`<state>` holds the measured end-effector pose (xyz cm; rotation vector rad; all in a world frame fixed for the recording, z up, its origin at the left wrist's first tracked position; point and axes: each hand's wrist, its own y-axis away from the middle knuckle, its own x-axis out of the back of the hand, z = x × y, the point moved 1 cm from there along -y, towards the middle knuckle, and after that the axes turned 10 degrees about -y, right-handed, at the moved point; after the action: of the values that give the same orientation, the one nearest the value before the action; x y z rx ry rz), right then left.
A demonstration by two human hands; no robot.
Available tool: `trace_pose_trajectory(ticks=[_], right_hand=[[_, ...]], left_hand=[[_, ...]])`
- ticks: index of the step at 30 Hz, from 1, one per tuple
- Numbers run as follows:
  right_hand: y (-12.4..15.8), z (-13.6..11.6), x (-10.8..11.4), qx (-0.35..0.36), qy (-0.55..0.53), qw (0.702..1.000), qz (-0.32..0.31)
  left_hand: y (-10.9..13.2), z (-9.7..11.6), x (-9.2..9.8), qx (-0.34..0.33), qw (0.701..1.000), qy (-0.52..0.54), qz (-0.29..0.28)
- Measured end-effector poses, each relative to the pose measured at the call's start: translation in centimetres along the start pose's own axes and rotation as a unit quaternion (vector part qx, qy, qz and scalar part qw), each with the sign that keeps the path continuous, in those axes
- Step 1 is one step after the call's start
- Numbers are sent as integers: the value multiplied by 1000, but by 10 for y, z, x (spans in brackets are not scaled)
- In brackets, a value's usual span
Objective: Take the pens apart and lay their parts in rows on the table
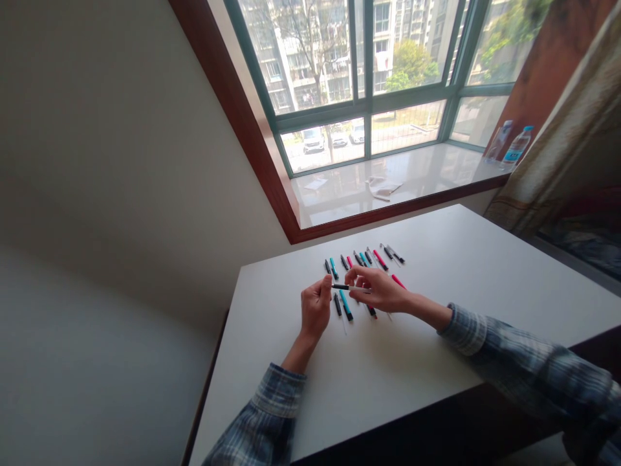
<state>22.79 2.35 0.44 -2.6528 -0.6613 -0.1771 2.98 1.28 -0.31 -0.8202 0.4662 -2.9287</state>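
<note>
A pen (pixel 341 287) with a black front part and a pale barrel is held level above the table. My left hand (pixel 316 307) is closed, its thumb and finger pinching the dark end. My right hand (pixel 381 289) is closed with its fingers round the pale end. Behind and under both hands lie pens and pen parts in black, teal, pink and clear plastic. Among them are a teal pen piece (pixel 346 304), a black piece (pixel 337 304) and a pink piece (pixel 380 259). Some parts are hidden below my right hand.
The white table (pixel 378 375) runs up to a window with a reddish-brown frame (pixel 291 223). On the sill (pixel 334 200) are a crumpled pale item (pixel 383 188) and plastic bottles (pixel 518 147). A curtain (pixel 548 129) hangs at the right, and a wall (pixel 121 194) stands at the left.
</note>
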Motion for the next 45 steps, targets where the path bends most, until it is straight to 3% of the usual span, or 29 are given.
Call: trace_pose_trajectory(ticks=[5,11,19,24,37,45], right_hand=[[1,-1,-3,-42,-16,998,-47],[-1,8,-2,-60,-132,989,-4],[-1,18,-4,-112,-251,961,-26],[1,12,-8,-118,-248,961,-35],[0,8,-8,-85,-205,975,10],[-2,10,-8,-92,-203,975,-22]], left_hand=[[1,-4,-1,-1,1000,16,-18],[-1,-1,-4,8,992,127,-20],[-9,-5,-3,49,962,255,-82],[-8,-7,-3,56,964,250,-69],[-6,6,0,40,975,213,-49],[-6,7,0,35,978,199,-46]])
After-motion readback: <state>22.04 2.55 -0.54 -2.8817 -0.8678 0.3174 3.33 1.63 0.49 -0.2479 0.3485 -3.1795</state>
